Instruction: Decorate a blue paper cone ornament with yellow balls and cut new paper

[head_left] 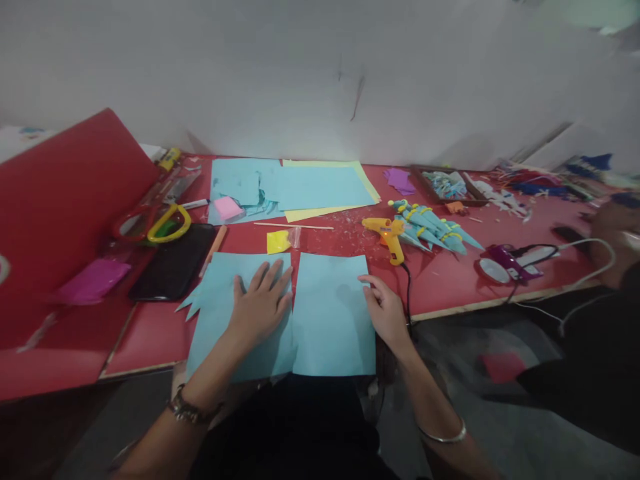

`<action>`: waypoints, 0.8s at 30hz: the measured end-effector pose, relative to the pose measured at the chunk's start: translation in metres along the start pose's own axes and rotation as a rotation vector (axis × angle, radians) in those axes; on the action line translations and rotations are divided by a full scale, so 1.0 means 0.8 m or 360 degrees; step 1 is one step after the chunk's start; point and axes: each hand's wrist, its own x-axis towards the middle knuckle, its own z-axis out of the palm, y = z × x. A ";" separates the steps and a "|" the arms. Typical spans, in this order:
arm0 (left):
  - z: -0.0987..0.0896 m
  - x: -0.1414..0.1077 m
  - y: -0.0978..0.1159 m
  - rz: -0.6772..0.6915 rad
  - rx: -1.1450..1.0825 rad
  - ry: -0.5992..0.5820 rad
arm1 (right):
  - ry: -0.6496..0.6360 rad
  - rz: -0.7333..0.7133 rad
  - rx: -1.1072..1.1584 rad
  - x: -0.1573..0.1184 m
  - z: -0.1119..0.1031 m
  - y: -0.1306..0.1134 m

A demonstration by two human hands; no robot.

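Two light blue sheets of paper lie side by side at the table's front edge, their lower ends reaching past it. My left hand (pixel 261 297) rests flat with fingers spread on the left sheet (pixel 215 333). At the upper right edge of the right sheet (pixel 330 320), my right hand (pixel 386 308) is curled, thumb and forefinger closed on the paper's edge. Pointed blue paper pieces (pixel 193 301) stick out from the left sheet's side. Just beyond the right hand lies a yellow hot glue gun (pixel 386 235) with a black cord.
Blue paper cones with yellow bands (pixel 433 227) lie right of the glue gun. A black phone (pixel 174 263) and yellow-handled scissors (pixel 170 223) are at left. More blue sheets (pixel 325 187), a thin stick (pixel 294 227) and a yellow packet (pixel 278 242) lie behind. Another person (pixel 605 333) sits at right.
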 end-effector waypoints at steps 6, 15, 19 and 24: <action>0.002 0.002 0.002 -0.0009 0.0024 0.0042 | -0.0210 0.0125 0.0410 -0.003 -0.004 0.001; -0.013 -0.002 0.003 -0.0006 0.0076 0.0086 | -0.0051 0.0032 0.0398 0.018 -0.005 -0.001; -0.005 -0.007 0.005 -0.0045 0.0023 -0.0020 | -0.0029 0.0098 0.0498 0.023 -0.005 0.000; 0.002 -0.005 0.013 -0.0160 0.0015 -0.0006 | -0.0127 0.0255 0.0564 0.008 -0.006 0.005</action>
